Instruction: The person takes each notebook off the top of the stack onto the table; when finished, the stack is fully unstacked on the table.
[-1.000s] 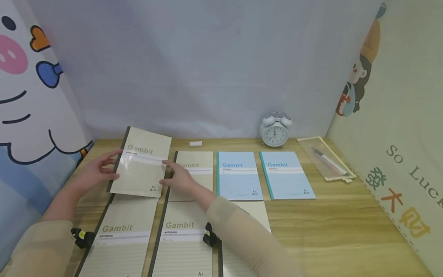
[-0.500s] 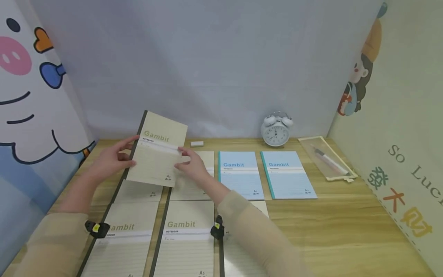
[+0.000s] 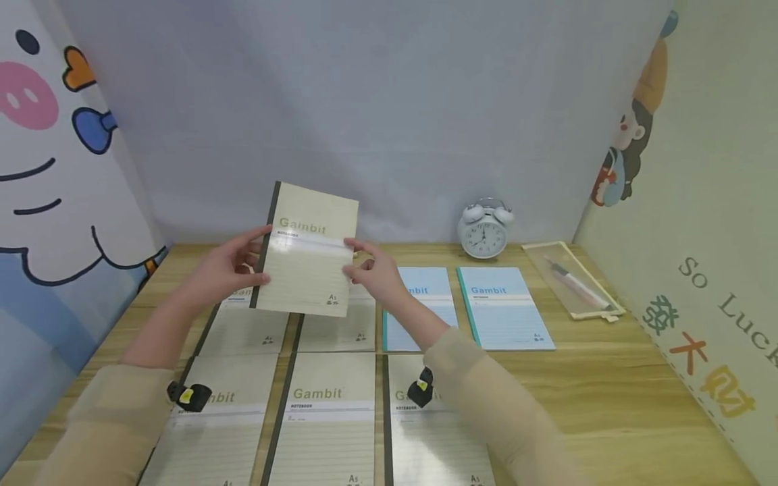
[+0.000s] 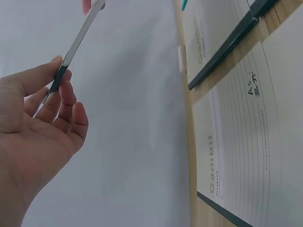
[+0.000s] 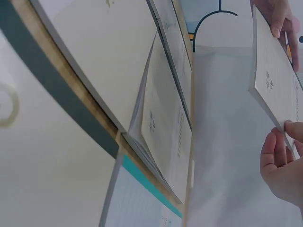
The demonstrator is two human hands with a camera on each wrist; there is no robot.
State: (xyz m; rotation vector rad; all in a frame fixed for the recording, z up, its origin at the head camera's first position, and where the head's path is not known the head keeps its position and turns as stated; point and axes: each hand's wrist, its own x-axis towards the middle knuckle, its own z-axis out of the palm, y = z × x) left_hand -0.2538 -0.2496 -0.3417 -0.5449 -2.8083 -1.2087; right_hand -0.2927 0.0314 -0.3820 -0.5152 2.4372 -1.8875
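Note:
A cream Gambit notebook (image 3: pixel 306 263) with a dark spine is held up off the table, tilted, between both hands. My left hand (image 3: pixel 227 266) pinches its spine edge between thumb and fingers; the left wrist view shows this left hand (image 4: pixel 45 106) from the side. On the opposite edge, my right hand (image 3: pixel 379 270) pinches the cover near its middle, as the right hand (image 5: pixel 284 165) in the right wrist view confirms. Beneath it lie two cream notebooks of the back row, one at left (image 3: pixel 243 331) and one beside it (image 3: pixel 337 334), both partly covered.
Three cream notebooks lie in front, the middle one (image 3: pixel 328 432) fully in view. Two blue notebooks, including the right one (image 3: pixel 507 317), lie at back. A white alarm clock (image 3: pixel 483 236) and a mesh pouch (image 3: pixel 571 280) with a pen stand behind and right.
Both hands have lifted the cream notebook and carried it up and to the right. The left notebook in the back row has come into view below it.

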